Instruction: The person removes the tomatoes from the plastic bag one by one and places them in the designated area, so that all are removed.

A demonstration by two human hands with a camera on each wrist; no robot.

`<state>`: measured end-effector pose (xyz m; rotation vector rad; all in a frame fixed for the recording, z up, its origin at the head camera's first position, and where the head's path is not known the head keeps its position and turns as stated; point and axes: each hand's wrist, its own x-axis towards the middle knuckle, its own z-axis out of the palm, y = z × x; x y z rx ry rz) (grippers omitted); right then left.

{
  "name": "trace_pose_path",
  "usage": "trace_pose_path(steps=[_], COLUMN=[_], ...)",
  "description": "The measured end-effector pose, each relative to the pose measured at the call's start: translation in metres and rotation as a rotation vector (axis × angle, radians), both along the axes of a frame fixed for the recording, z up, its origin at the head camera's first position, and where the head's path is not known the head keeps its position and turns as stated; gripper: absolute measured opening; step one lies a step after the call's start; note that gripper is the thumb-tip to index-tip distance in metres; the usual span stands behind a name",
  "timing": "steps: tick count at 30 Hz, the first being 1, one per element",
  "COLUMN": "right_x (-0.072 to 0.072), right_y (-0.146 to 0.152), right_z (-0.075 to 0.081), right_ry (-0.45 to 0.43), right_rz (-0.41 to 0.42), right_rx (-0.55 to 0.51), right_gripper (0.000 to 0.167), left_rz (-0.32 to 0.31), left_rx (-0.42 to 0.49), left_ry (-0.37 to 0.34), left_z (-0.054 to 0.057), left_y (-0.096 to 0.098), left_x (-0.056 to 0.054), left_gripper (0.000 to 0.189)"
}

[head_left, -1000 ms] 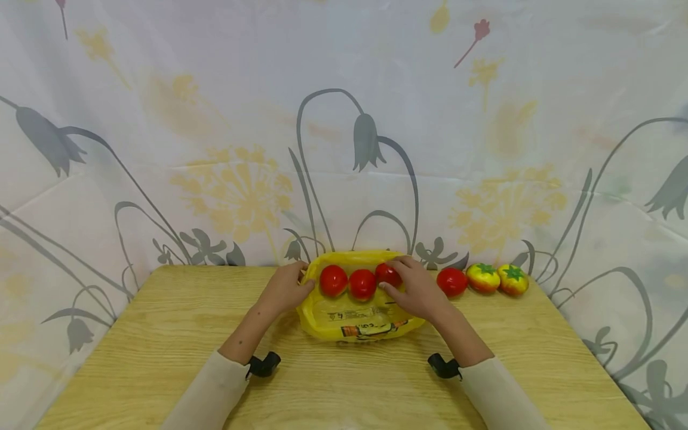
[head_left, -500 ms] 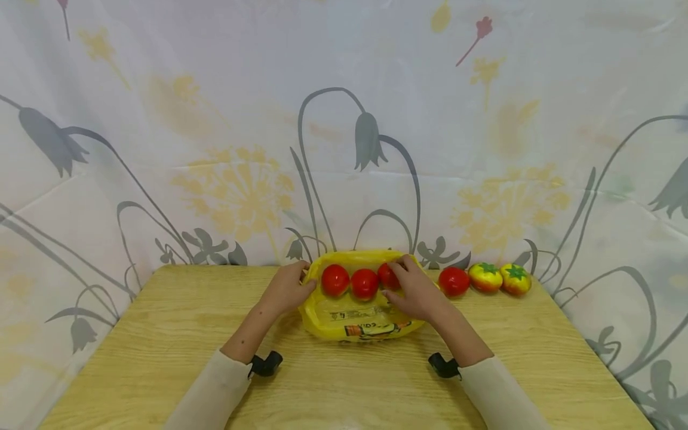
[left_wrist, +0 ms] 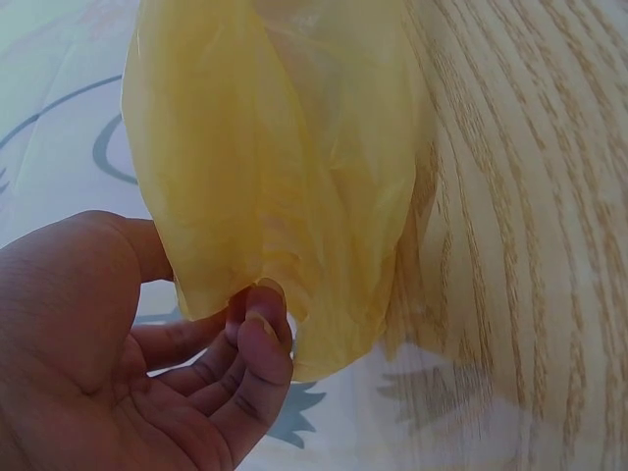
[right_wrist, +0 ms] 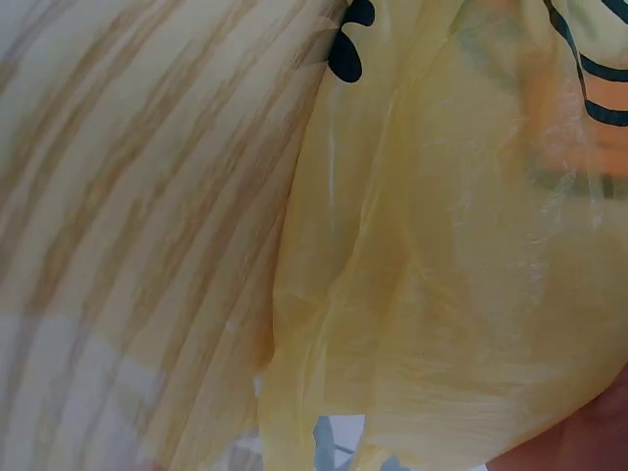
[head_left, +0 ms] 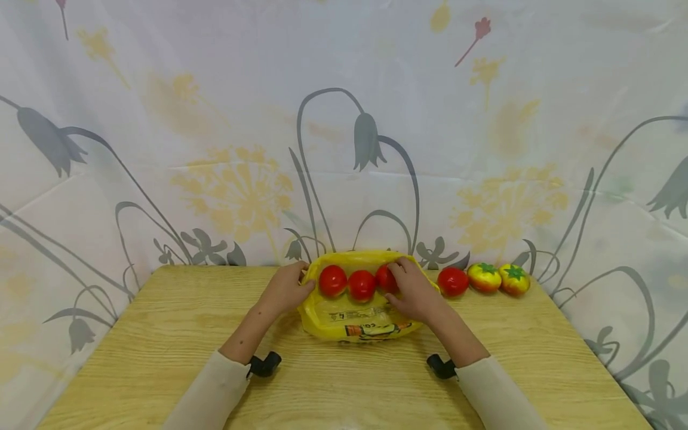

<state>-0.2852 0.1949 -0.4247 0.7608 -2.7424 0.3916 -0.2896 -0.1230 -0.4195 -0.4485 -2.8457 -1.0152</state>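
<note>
A yellow plastic bag (head_left: 344,331) lies spread with its mouth facing up on the table, printed in orange and black at its near side. My left hand (head_left: 285,289) pinches its left edge; in the left wrist view the left hand (left_wrist: 196,353) has fingertips and thumb on the thin yellow film (left_wrist: 275,177). Inside sit two shiny red toy tomatoes, one at the left (head_left: 332,280) and one in the middle (head_left: 362,285). My right hand (head_left: 414,289) reaches over the bag's right rim, thumb and fingers around a third red tomato (head_left: 384,279), partly covered.
Right of the bag, a red tomato (head_left: 452,281) and two yellow-red ones with green leaf tops (head_left: 484,278) stand in a row at the table's back edge. A flowered cloth (head_left: 344,197) hangs behind the wooden table (head_left: 344,388).
My right hand shifts slightly, its fingers and thumb changing position on the third tomato. That tomato sits marginally lower. My left hand keeps its place on the bag.
</note>
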Motion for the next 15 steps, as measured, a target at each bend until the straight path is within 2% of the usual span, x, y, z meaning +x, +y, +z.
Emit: trace_pose_path(steps=[4, 15], right_x=[-0.0004, -0.0005], right_y=[-0.0006, -0.0018], right_z=[-0.0002, -0.0016], right_ry=[-0.037, -0.062], right_rz=[-0.009, -0.004], right_rx=[-0.008, -0.017], right_gripper=[0.063, 0.060], left_rz=[0.000, 0.000], left_rx=[-0.003, 0.004], left_ry=[0.002, 0.000], left_z=[0.0009, 0.0001], left_y=[0.0006, 0.0004], left_x=[-0.0003, -0.0010], left_gripper=[0.041, 0.041])
